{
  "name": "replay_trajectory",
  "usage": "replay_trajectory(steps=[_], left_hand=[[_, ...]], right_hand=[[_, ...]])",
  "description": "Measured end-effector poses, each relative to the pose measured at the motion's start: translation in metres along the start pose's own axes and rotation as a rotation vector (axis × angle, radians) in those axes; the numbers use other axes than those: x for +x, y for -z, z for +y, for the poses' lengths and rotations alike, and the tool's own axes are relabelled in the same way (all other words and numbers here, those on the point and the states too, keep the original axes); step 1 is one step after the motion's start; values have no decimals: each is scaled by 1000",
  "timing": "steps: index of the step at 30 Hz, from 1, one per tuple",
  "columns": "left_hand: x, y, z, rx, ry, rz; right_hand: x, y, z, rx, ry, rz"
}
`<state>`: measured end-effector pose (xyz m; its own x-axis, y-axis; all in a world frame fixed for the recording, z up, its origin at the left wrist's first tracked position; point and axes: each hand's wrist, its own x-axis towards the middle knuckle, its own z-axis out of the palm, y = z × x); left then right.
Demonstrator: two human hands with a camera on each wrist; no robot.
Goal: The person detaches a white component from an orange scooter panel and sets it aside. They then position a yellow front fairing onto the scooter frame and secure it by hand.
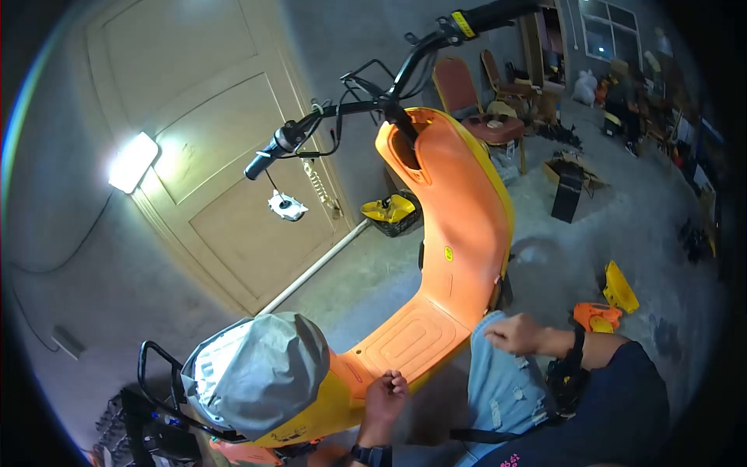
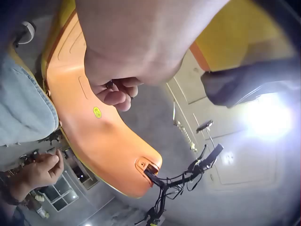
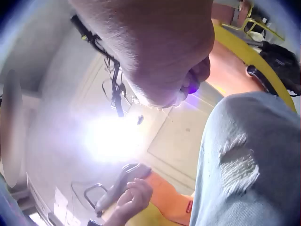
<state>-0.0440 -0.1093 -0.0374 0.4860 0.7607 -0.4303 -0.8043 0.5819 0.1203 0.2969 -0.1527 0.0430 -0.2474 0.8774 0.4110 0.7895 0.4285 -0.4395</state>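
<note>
The left hand (image 1: 387, 387) curls at the edge of the orange plastic scooter footboard (image 1: 412, 338). The right hand (image 1: 513, 335) rests on the pale ripped-denim knee (image 1: 502, 389). I cannot tell whether either grips anything.

Head cam: high, fisheye, looking down on the orange scooter (image 1: 459, 210). Left wrist cam: tight under the left hand (image 2: 136, 42), facing along the leg shield (image 2: 99, 136) to the handlebar (image 2: 188, 176). Right wrist cam: tight under the right hand (image 3: 155, 47), facing the door (image 3: 183, 136) past a denim knee (image 3: 249, 155). All three share scooter, handlebar, door.
</note>
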Motion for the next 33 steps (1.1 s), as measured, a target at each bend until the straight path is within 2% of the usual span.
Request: replay_trajectory(steps=[2,5,7,8,11,12,13,15,16,17,19,20,21,22,23,24,25,26,27,28,29,32,33], left_hand=[[3,0,3,-33,9,34],[-4,-2,16,-217,75,16],[0,5,26,-351,118,-174],[2,7,23,-323,126,8],[10,14,16,-277,281,98],[14,14,13,-114,299,222],[17,16,11,-133,352,242],[24,22,10,174,421,342],[30,52,7,144,524,276],[35,48,12,152,519,286],[33,31,19,292,621,53],[38,30,30,432,677,-41],[29,6,46,608,516,-113],[21,-25,50,753,342,-165],[11,-30,43,720,53,-92],[-12,-54,59,718,217,60],[-6,-82,73,711,329,158],[-4,-85,77,740,304,148],[-10,-65,67,725,359,168],[-22,-61,58,706,427,194],[-36,-86,54,616,431,240],[-73,-154,60,709,512,272],[-80,-160,58,642,522,254]], right_hand=[[0,-22,10,-166,343,-42],[3,-56,26,-98,390,-115],[19,-58,20,-100,352,-155],[27,-62,19,-88,322,-174],[47,-72,33,-25,277,-269],[60,-74,31,-2,288,-289],[71,-70,25,-8,221,-394],[82,-76,29,-29,198,-424],[87,-77,32,-19,195,-434],[90,-78,33,-6,146,-448],[104,-83,29,26,87,-449],[109,-81,28,-24,38,-510],[109,-74,25,-67,-17,-591],[106,-70,40,-132,5,-711],[97,-73,40,-158,28,-823],[109,-61,23,41,-139,-744],[116,-52,18,53,-114,-723],[117,-41,12,24,-240,-801],[112,-24,5,8,-387,-887],[109,-4,2,24,-397,-870],[105,19,-4,-13,-471,-886],[97,95,-29,-85,-729,-869],[70,110,-25,-89,-754,-740]])
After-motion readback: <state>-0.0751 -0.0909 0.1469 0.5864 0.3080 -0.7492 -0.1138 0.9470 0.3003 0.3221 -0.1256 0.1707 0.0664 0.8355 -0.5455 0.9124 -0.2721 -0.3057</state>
